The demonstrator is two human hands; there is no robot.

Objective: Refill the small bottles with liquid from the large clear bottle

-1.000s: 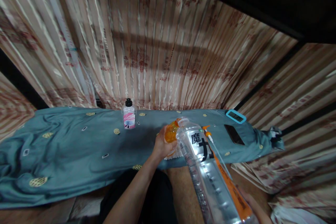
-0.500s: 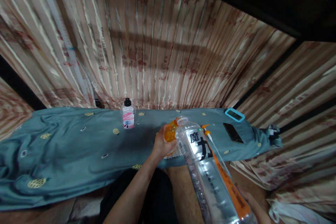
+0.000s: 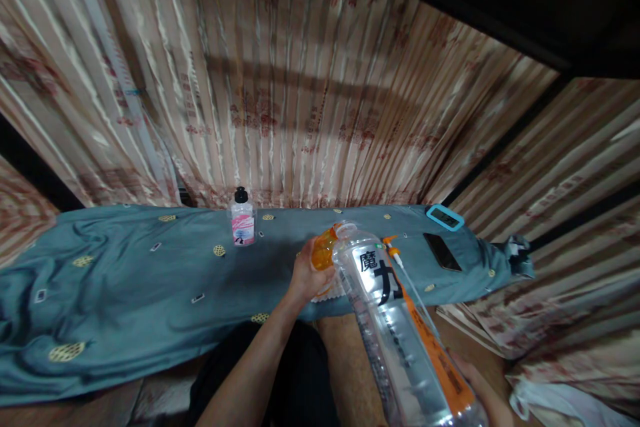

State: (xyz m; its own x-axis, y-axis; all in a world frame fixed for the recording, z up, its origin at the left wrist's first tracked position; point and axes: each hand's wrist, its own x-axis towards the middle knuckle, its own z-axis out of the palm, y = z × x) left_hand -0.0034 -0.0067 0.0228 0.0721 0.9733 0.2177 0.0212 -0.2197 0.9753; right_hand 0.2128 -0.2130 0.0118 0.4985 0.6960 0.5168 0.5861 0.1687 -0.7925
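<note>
My left hand point(image 3: 303, 278) is closed round a small orange bottle point(image 3: 325, 248) above the front part of the cloth. In my right hand point(image 3: 483, 383), at the lower right, is a large clear plastic bottle point(image 3: 395, 327) with a silver and orange label. It is tilted, its neck pointing up and left, close against the orange bottle; whether the two mouths touch I cannot tell. Beyond the large bottle lies an orange-topped pump point(image 3: 395, 252) with a clear tube. Something white with a scalloped edge point(image 3: 330, 291) shows under my left hand.
A clear bottle with a black cap and pink label point(image 3: 243, 223) stands left of centre on the blue-green patterned cloth point(image 3: 135, 280). To the right lie a phone point(image 3: 442, 252) and a blue-framed digital timer point(image 3: 445, 217). Pleated curtains point(image 3: 280, 80) hang behind.
Both bottles hold nearly the same pose against each other. The whole view has shifted very slightly to the left.
</note>
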